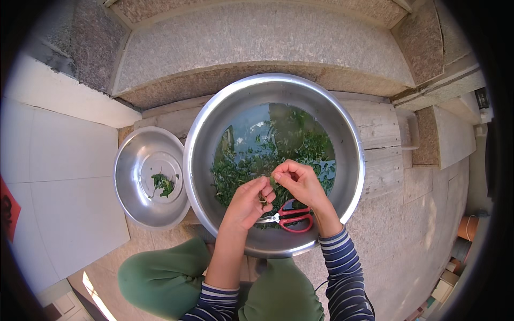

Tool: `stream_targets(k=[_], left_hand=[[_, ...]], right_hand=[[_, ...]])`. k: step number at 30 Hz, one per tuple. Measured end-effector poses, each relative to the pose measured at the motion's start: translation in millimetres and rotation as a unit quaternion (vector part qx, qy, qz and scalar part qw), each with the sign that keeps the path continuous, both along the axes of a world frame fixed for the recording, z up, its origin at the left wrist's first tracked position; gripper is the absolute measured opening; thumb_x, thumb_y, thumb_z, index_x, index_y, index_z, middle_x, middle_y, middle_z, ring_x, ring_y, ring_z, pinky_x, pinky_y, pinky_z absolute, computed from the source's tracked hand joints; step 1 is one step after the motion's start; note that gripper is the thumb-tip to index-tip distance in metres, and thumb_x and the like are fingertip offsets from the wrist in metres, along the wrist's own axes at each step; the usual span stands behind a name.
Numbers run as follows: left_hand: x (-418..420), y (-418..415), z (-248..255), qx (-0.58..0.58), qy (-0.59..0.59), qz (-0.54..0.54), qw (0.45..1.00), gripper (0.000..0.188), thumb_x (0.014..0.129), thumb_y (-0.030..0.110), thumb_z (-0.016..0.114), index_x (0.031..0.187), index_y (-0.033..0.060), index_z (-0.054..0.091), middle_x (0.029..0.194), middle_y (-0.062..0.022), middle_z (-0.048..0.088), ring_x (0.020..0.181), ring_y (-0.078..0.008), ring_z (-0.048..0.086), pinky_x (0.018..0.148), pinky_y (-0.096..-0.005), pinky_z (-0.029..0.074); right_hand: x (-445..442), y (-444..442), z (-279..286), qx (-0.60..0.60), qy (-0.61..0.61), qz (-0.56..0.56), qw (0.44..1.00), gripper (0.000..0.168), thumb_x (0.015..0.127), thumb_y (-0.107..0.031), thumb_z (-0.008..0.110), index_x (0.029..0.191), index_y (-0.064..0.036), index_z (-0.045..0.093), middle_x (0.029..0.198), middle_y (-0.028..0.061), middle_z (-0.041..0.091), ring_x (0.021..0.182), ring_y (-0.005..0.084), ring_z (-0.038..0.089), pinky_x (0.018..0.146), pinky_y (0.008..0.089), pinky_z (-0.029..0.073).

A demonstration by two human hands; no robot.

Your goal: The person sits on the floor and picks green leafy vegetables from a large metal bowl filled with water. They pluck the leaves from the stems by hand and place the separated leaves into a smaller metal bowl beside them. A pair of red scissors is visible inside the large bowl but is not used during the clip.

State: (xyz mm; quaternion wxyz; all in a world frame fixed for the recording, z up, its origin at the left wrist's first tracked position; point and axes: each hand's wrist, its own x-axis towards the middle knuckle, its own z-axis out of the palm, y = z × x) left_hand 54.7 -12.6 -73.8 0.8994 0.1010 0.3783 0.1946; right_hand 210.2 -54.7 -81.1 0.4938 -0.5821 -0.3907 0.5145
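Over a large stainless steel basin [353,160], both my hands meet near its front half. My right hand [302,185] pinches a small green leaf [273,182] between thumb and fingertips. Thin pale stems [262,199] show among the curled fingers of my left hand [248,204], whose fingertips are beside that leaf. Below the hands are red-handled scissors [299,224]; their blades run behind my left wrist, and what supports them is hard to tell. Leafy greens [241,176] lie in the basin's water [249,124].
Left of the large basin stands a smaller metal bowl [132,176] with a clump of wilted greens [164,184]. Stone steps [261,44] rise behind. A clear plastic container [408,130] is at right. My knees [160,277] are close to the basin's front.
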Motion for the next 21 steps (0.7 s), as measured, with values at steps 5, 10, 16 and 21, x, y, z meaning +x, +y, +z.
stream_targets(k=[5,10,16,21], left_hand=[[0.4,-1.5,-11.4,-0.058,-0.040,0.004,0.998,0.032,0.089,0.041,0.049,0.086,0.0096,0.055,0.067,0.0011,0.045,0.065,-0.0130,0.045,0.048,-0.0229,0.035],[2.7,-3.7,-15.0,-0.067,-0.046,0.005,0.997,0.036,0.089,0.044,0.048,0.087,0.0090,0.057,0.068,0.0010,0.045,0.066,-0.0136,0.046,0.049,-0.0232,0.036],[5.5,-5.8,-10.6,-0.032,0.016,0.005,0.999,0.024,0.086,0.034,0.057,0.087,0.0095,0.058,0.072,0.0008,0.051,0.067,-0.0126,0.050,0.051,-0.0236,0.038],[6.0,-7.9,-12.8,-0.004,0.041,0.001,0.999,0.011,0.083,0.019,0.061,0.086,0.0097,0.057,0.078,0.0003,0.056,0.066,-0.0101,0.052,0.051,-0.0239,0.038]], right_hand=[[0.4,-3.1,-1.7,-0.031,0.021,-0.014,0.999,0.012,0.082,-0.008,0.062,0.089,0.001,0.064,0.073,-0.0019,0.060,0.062,0.0018,0.050,0.057,0.0168,0.042],[3.8,-6.6,-1.6,-0.044,0.025,-0.012,0.999,0.014,0.082,-0.009,0.062,0.092,0.000,0.065,0.073,-0.0009,0.062,0.063,0.0022,0.052,0.057,0.0171,0.043],[3.9,-7.9,1.7,-0.083,0.090,-0.027,0.992,0.014,0.082,-0.009,0.062,0.093,0.000,0.064,0.076,0.0001,0.063,0.064,0.0034,0.053,0.055,0.0173,0.042],[5.6,-10.1,4.9,-0.104,0.083,-0.023,0.991,0.016,0.086,-0.013,0.058,0.097,-0.002,0.062,0.080,-0.0011,0.062,0.068,0.0023,0.053,0.055,0.0174,0.042]])
